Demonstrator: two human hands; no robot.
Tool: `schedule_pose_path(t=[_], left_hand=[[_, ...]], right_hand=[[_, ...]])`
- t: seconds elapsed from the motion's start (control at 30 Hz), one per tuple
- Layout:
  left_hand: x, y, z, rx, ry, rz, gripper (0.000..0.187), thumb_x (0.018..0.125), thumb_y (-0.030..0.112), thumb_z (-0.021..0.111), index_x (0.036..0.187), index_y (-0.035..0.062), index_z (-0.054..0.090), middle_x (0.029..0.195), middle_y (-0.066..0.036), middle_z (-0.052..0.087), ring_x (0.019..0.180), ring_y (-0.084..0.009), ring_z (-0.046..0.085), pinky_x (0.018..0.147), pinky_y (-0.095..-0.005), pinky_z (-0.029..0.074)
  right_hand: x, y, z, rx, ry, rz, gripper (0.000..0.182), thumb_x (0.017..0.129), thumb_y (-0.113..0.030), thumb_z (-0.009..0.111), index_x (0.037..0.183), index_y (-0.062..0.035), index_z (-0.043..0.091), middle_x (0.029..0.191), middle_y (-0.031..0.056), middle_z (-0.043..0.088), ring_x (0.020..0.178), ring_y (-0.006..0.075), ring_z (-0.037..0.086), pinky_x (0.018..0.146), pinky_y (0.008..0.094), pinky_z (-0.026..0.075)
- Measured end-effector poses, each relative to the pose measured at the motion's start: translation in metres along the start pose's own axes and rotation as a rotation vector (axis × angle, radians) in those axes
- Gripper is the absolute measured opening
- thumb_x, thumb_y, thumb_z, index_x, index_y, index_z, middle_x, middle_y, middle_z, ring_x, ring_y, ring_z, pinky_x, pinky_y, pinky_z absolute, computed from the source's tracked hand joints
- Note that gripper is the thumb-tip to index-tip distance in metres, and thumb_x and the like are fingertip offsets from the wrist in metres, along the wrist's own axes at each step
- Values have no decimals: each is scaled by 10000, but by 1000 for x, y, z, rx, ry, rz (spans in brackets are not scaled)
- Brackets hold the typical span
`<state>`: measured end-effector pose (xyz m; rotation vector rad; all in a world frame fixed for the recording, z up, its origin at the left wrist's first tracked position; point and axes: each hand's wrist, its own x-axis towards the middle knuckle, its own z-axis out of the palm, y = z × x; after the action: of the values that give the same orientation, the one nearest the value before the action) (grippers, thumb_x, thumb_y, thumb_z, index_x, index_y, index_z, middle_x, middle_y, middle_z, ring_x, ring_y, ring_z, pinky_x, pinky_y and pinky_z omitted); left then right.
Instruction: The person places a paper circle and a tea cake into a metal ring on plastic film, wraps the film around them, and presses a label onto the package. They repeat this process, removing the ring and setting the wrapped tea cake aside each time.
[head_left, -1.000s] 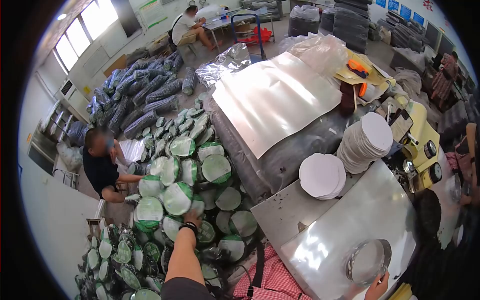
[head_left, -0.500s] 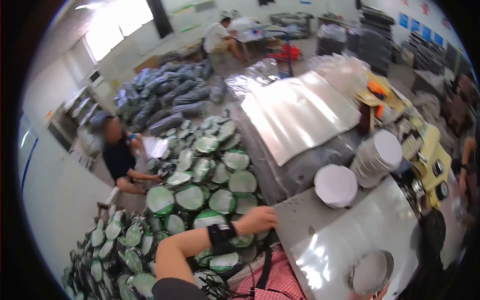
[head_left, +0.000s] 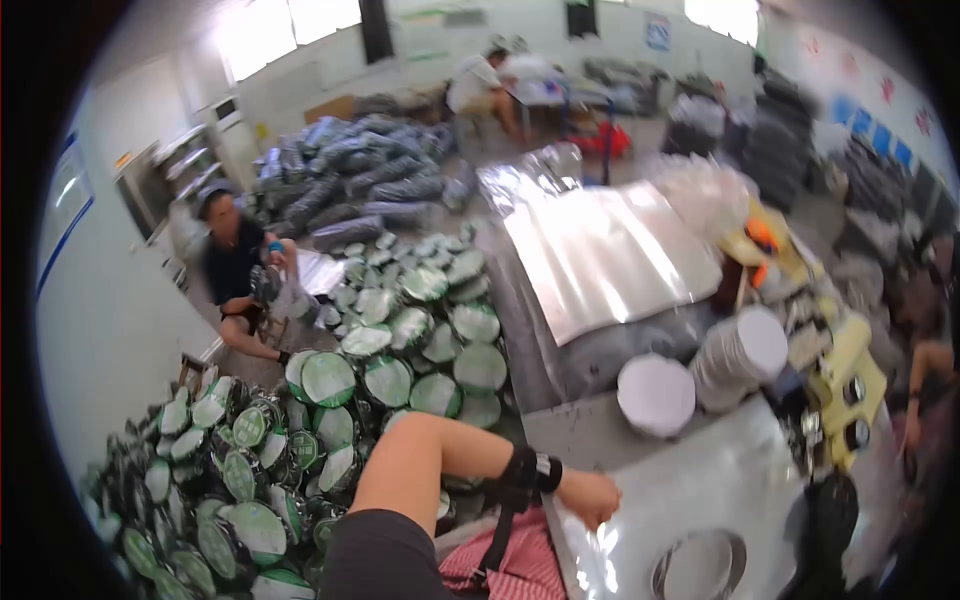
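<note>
My left hand (head_left: 588, 497), with a black band on the wrist, is over the left part of a shiny sheet (head_left: 700, 480) on the worktable. Its fingers are curled in, and I cannot make out whether anything is inside them. To its lower right, a thin round hoop (head_left: 738, 562) rests on the sheet. Behind it stand a low pile of white discs (head_left: 655, 395) and a taller, leaning stack of white discs (head_left: 745, 350). My right hand is out of view.
Many round green-and-white wrapped packs (head_left: 260, 530) are heaped on the left. A seated person (head_left: 235, 255) holds something dark beyond them. Glossy film sheets (head_left: 610, 255) cover a surface behind the worktable. Another person's arm (head_left: 915, 395) shows at far right.
My left hand has moved right, from the worktable's edge to over the shiny sheet, its fingers now curled. My right hand, partly visible by the hoop before, has left the view.
</note>
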<state>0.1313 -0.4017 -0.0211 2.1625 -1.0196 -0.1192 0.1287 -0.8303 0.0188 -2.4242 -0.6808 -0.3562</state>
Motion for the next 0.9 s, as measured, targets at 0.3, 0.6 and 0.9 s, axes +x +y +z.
schedule_pose_path(t=[0.3,0.6,0.9], left_hand=[[61,63,-81,188,81,-23,228,905,165,657,1126,124,692,1013,-78,710,871,-291,681,752,-391,549],[37,25,-68,376,-51,-143,364,875,318,741,1158,100,669,1169,-62,700,1084,-266,659,909,-380,529],[104,-117,-185,408,-112,-801,1047,649,709,789,1338,-33,523,1380,-298,504,1281,-477,498,1070,-500,412]], right_hand=[[7,-105,34,178,-150,-107,310,842,-192,763,1081,-18,672,1095,174,698,1008,301,681,864,455,551],[0,-61,39,-259,119,249,277,786,-166,728,1006,-3,691,1086,194,695,1031,369,653,1021,503,450],[-133,-90,-42,318,-320,166,276,875,-141,702,1135,-53,717,1156,146,713,971,324,699,807,390,572]])
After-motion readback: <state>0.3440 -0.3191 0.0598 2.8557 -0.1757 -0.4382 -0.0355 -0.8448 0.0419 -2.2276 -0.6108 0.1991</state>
